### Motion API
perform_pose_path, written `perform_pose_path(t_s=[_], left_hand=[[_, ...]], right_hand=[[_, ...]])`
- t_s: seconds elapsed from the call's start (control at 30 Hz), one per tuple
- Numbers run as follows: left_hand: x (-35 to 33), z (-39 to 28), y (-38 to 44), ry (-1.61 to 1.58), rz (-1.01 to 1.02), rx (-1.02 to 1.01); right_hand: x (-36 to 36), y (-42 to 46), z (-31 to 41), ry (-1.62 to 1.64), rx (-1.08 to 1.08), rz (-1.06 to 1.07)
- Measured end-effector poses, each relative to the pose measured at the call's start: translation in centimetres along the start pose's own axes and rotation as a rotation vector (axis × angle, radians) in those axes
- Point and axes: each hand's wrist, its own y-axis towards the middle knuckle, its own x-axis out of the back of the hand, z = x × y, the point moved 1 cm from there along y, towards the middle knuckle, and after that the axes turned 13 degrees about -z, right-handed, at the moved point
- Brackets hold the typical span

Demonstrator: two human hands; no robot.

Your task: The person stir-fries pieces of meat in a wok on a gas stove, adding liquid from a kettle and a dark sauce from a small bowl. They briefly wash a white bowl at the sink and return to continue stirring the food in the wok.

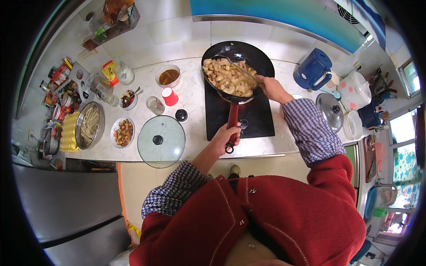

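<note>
My left hand [224, 138] is wrapped around the red handle [233, 116] of a black wok [259, 61]. The wok sits tilted over a black cooktop [259, 123], where a red glow shows under its near edge. Chunks of browned meat in sauce [229, 78] lie along the wok's left and near side. My right hand [271, 88] grips a metal spatula or ladle [243, 70] above the wok's right side. The tool's head is at the meat's far edge, partly hidden by the food.
A glass lid [173, 143] overhangs the counter's front edge. Left of the cooktop stand a red paper cup [170, 96], a bowl of brown sauce [168, 76], a glass jar [155, 105] and a bowl of chestnuts or similar pieces [122, 132]. A blue pitcher [311, 69] and a metal lid [327, 111] are at right.
</note>
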Motion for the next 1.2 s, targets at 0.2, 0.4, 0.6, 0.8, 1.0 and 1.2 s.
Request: perform_pose_path(t_s=[0.2, 0.4, 0.6, 0.8, 1.0, 1.2], left_hand=[[-0.5, 0.1, 0.3, -0.002, 0.016, -0.014], [-0.8, 0.5, 0.5, -0.033, 0.015, -0.008], [-1.5, 0.6, 0.4, -0.017, -0.012, 0.000], [-0.9, 0.4, 0.8, -0.036, 0.001, 0.000], [-1.0, 0.3, 0.3, -0.015, -0.032, 0.007], [-0.5, -0.3, 0.1, 0.010, -0.011, 0.000]], right_hand=[[8.5, -8.7, 4.4, -0.388, 0.072, -0.055], [16.3, -12.3, 6.0, -0.460, -0.009, 0.070], [10.7, -10.9, 5.4, -0.555, 0.113, 0.071], [5.6, -7.1, 2.6, -0.433, -0.068, -0.065], [3.1, -3.4, -2.7, -0.267, -0.376, -0.174], [-3.2, 2.0, -2.9, 0.500, -0.669, -0.050]])
